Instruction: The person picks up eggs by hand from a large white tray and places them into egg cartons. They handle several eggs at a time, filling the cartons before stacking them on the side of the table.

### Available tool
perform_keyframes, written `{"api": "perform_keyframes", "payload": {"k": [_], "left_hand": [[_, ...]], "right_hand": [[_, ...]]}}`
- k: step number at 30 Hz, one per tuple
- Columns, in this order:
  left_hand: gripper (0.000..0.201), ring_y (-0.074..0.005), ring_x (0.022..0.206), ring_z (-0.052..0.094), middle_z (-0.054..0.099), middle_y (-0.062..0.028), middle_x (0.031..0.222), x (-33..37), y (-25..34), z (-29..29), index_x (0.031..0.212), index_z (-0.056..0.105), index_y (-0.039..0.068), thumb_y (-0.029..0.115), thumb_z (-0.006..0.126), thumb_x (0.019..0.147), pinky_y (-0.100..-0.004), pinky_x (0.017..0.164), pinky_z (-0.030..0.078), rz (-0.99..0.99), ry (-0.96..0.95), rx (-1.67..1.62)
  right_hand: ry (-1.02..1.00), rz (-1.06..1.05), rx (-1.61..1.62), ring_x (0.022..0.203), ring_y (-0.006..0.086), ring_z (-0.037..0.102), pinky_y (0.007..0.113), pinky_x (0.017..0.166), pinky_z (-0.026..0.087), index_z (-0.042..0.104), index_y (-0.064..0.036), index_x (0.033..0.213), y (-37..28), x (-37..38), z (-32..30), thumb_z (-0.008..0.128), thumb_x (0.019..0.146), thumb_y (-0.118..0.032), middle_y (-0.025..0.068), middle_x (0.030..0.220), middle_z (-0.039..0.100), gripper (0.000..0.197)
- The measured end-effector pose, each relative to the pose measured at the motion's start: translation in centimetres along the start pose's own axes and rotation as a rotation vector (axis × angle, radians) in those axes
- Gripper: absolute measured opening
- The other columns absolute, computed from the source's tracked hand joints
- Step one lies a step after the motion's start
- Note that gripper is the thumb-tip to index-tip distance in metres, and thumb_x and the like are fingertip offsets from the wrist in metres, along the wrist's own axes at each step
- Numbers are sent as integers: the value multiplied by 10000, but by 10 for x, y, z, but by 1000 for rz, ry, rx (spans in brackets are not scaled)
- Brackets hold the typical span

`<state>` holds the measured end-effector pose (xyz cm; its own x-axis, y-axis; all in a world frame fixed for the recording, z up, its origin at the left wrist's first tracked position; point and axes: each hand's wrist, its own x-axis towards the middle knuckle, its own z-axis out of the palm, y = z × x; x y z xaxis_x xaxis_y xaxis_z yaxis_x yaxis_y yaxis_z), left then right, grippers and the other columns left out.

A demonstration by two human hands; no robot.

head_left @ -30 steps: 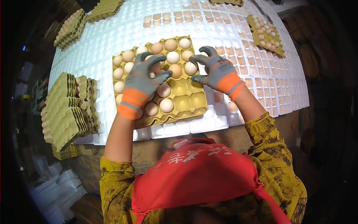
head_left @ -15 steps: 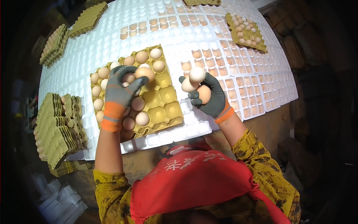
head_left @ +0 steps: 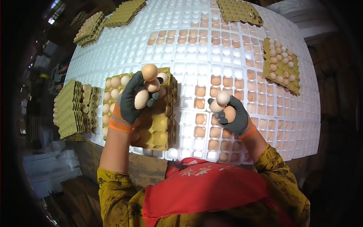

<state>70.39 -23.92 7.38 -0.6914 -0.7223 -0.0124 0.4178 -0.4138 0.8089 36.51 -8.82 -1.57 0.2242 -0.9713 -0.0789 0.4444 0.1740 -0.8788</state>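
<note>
My left hand (head_left: 129,102), in a dark grey glove with an orange cuff, is closed around at least three eggs (head_left: 141,99). It is raised over a yellowish pulp egg tray (head_left: 159,126). Brown and pale eggs (head_left: 114,94) fill that tray's left side, while cups at its lower right hold none. My right hand (head_left: 241,120), gloved alike, grips three eggs (head_left: 223,97), one white and two light brown. Below it lie white plastic trays (head_left: 185,130) with square cells, some holding eggs (head_left: 216,80). My left hand hides the middle of the pulp tray.
On the far right sits another pulp tray with eggs (head_left: 281,62). A pulp tray (head_left: 240,11) lies at the back. Stacked pulp trays stand at the left (head_left: 70,109) and far left (head_left: 90,28). The table's front edge (head_left: 145,166) runs before my red apron (head_left: 204,193).
My left hand has come up from the tray with more eggs showing in its grip. My right hand still holds its three eggs and appears lower right. The whole view has shifted.
</note>
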Motion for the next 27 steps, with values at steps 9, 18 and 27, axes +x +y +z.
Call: {"api": "perform_keyframes", "payload": {"k": [9,18,27], "left_hand": [[490,-119,694,624,671,-25,914,175,-29,25,1197,681,69,306,859,808,-267,552,511,-278,541,754],[505,-288,1063,662,627,-95,1231,334,-138,-41,1235,684,168,396,808,802,-407,922,530,-292,660,1704],[429,-279,1153,649,613,-84,1304,335,-167,-81,1357,647,277,439,571,968,-407,970,520,-279,779,1830]], "right_hand": [[291,25,-119,807,114,589,279,705,527,583,-48,1338,-9,104,-137,595,1024,-301,50,997,650,403],[640,-271,-1328,1082,274,667,402,901,551,655,-184,1223,-14,252,-184,805,807,-312,75,1308,623,460],[495,-32,-108,692,185,661,281,575,540,686,-126,1281,-32,247,-233,702,946,-190,40,1056,687,341]]}}
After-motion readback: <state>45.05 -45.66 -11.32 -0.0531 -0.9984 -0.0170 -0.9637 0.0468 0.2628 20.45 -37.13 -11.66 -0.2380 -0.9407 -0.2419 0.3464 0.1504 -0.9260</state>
